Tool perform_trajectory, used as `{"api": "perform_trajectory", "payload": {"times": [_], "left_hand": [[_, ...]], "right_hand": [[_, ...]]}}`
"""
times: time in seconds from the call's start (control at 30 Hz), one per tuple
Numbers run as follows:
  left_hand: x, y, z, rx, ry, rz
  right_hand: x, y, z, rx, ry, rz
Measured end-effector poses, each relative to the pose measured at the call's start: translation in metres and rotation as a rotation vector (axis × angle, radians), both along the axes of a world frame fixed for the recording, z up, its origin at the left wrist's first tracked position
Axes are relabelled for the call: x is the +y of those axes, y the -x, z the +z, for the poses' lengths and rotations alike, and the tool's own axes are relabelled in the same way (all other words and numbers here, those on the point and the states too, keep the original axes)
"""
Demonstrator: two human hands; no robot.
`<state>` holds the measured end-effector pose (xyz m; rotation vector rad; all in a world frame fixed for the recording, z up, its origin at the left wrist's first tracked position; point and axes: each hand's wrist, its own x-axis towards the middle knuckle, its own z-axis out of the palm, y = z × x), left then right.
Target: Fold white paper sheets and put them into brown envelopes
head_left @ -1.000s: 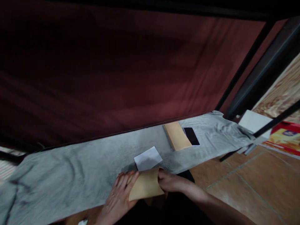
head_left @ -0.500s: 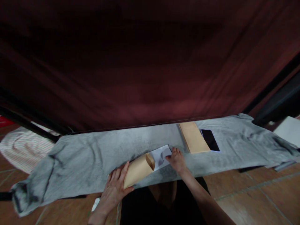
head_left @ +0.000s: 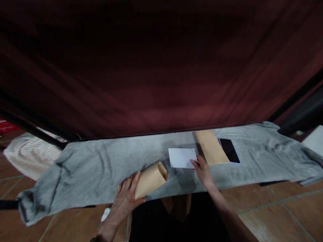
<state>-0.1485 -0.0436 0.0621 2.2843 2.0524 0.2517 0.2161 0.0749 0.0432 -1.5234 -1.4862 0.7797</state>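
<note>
My left hand (head_left: 127, 191) grips the closed left end of a brown paper envelope (head_left: 150, 181), fingers along the far edge and thumb at the near one. The envelope's mouth gapes toward the right. Between the thumb and fingers of my right hand (head_left: 202, 169) is a white paper (head_left: 182, 158), stiff and flat like a card, held by its right end. It is out of the envelope, a little beyond and to the right of the mouth. Just past my right hand lies a stack of brown envelopes (head_left: 212, 148).
A phone (head_left: 229, 150) with a dark screen lies against the right side of the stack. Grey cloth (head_left: 85, 168) covers the narrow bench, wrinkled at both ends. Dark red fabric (head_left: 161, 84) rises behind it. A striped cloth (head_left: 30, 154) is at far left.
The white paper, partly in the envelope's mouth before, has come fully out, moving right and away with my right hand. My left hand and the envelope stay nearly in place.
</note>
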Motion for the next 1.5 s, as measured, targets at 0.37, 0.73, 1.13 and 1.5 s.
{"api": "perform_trajectory", "payload": {"times": [0.37, 0.73, 1.13, 1.5], "left_hand": [[-0.001, 0.000, -0.004, 0.029, -0.038, -0.006], [0.001, -0.011, -0.001, 0.143, -0.215, -0.064], [0.009, -0.033, -0.004, 0.028, -0.154, -0.111], [0.011, -0.050, -0.003, -0.064, -0.118, -0.109]], "right_hand": [[-0.029, 0.020, 0.004, 0.207, 0.060, 0.163], [-0.008, -0.003, 0.040, -0.151, 0.227, 0.435], [-0.037, 0.059, 0.005, -0.084, 0.161, 0.322], [-0.026, 0.066, 0.002, 0.010, 0.299, 0.361]]}}
